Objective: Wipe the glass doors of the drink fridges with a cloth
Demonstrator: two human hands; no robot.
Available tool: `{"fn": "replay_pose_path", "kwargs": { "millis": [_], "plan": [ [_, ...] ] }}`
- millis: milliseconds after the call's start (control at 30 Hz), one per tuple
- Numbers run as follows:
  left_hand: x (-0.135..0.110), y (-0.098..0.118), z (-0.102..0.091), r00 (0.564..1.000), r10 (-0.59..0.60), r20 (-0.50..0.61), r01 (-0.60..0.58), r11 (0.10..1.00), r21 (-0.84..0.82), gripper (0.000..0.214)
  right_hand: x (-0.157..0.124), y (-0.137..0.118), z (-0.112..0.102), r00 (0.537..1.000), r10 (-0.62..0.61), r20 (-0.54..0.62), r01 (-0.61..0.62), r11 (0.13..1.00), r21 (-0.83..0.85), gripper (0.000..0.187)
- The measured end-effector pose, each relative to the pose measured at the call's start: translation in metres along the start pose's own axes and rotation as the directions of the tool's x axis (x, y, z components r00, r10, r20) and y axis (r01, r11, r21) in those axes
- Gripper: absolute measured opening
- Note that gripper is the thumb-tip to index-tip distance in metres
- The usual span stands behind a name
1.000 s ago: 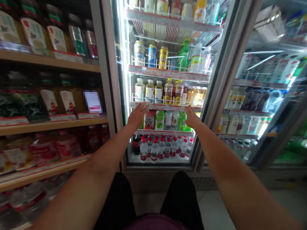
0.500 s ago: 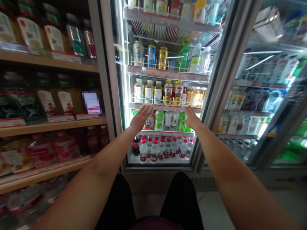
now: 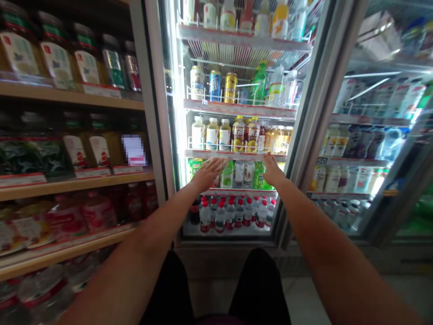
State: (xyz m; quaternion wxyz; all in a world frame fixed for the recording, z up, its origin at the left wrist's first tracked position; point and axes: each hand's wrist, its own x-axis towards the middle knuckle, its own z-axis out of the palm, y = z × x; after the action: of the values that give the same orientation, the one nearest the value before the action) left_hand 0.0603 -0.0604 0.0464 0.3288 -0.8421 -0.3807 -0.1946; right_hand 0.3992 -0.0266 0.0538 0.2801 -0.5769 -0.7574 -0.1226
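Both my arms stretch forward toward a lit drinks cooler. My left hand [image 3: 209, 174] is held palm down with its fingers extended, in front of the shelf of green drinks, partly covering them. My right hand [image 3: 272, 170] reaches out at about the same height, fingers straight, near the cooler's right side. Neither holds anything. Between them stand a green-labelled drink [image 3: 228, 174] and pale cans [image 3: 238, 174]. Just above the hands runs a white shelf edge [image 3: 233, 155], with yellow-capped tea bottles [image 3: 238, 134] behind its wire rail. Whether either hand touches a surface, I cannot tell.
Red-capped water bottles [image 3: 230, 214] fill the cooler's bottom. Cans, including a gold can [image 3: 230, 87], stand higher up. A metal door frame [image 3: 313, 117] separates another cooler at right. Wooden shelves [image 3: 71, 97] with large bottles line the left. My knees [image 3: 260, 275] are below.
My left hand has shifted right and slightly down, closer to my right hand. The right hand stays nearly in place against the cooler. The whole view has shifted slightly.
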Motion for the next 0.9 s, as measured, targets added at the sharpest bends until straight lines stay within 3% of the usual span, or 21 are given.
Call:
{"fn": "replay_pose_path", "kwargs": {
  "millis": [67, 133, 200, 267, 333, 467, 533, 600, 667, 800, 833, 900],
  "plan": [
    [0.013, -0.019, -0.016, 0.983, -0.139, -0.117, 0.139, 0.99, -0.008, 0.065, -0.001, -0.002, -0.002, 0.999, 0.042, 0.026, -0.042, 0.999, 0.009, 0.09],
    [0.023, -0.039, -0.029, 0.921, -0.312, -0.232, 0.307, 0.95, -0.056, 0.055, -0.002, -0.004, -0.004, 0.997, 0.067, 0.044, -0.068, 0.997, 0.022, 0.09],
    [0.025, -0.054, -0.035, 0.846, -0.439, -0.303, 0.427, 0.898, -0.11, 0.054, -0.003, -0.007, -0.006, 0.996, 0.076, 0.055, -0.078, 0.996, 0.036, 0.092],
    [0.021, -0.057, -0.03, 0.805, -0.487, -0.338, 0.468, 0.872, -0.141, 0.058, -0.003, -0.009, -0.008, 0.995, 0.08, 0.062, -0.083, 0.995, 0.048, 0.093],
    [0.012, -0.049, -0.019, 0.832, -0.448, -0.327, 0.43, 0.893, -0.132, 0.063, -0.004, -0.01, -0.009, 0.994, 0.086, 0.067, -0.09, 0.994, 0.058, 0.093],
    [-0.002, -0.012, 0.003, 0.963, -0.235, -0.134, 0.23, 0.972, -0.052, 0.061, -0.005, -0.012, -0.01, 0.994, 0.089, 0.064, -0.094, 0.993, 0.07, 0.093],
    [-0.001, -0.001, 0.005, 0.981, -0.177, -0.08, 0.174, 0.984, -0.045, 0.058, -0.006, -0.012, -0.011, 0.994, 0.09, 0.063, -0.094, 0.993, 0.065, 0.093],
    [0.005, -0.002, -0.001, 0.973, -0.199, -0.118, 0.193, 0.979, -0.06, 0.055, -0.006, -0.013, -0.013, 0.993, 0.097, 0.068, -0.101, 0.993, 0.055, 0.093],
    [0.011, -0.016, -0.011, 0.921, -0.32, -0.222, 0.301, 0.946, -0.116, 0.055, -0.006, -0.014, -0.014, 0.991, 0.108, 0.076, -0.112, 0.993, 0.044, 0.093],
    [0.015, -0.052, -0.023, 0.748, -0.561, -0.354, 0.501, 0.827, -0.255, 0.058, -0.007, -0.016, -0.017, 0.988, 0.123, 0.089, -0.127, 0.991, 0.04, 0.094],
    [0.013, -0.056, -0.023, 0.737, -0.578, -0.351, 0.513, 0.816, -0.266, 0.06, -0.007, -0.017, -0.017, 0.989, 0.121, 0.088, -0.125, 0.991, 0.044, 0.095],
    [0.009, -0.052, -0.019, 0.761, -0.564, -0.32, 0.501, 0.825, -0.262, 0.061, -0.009, -0.018, -0.018, 0.99, 0.117, 0.084, -0.122, 0.991, 0.054, 0.094]
  ]
}}
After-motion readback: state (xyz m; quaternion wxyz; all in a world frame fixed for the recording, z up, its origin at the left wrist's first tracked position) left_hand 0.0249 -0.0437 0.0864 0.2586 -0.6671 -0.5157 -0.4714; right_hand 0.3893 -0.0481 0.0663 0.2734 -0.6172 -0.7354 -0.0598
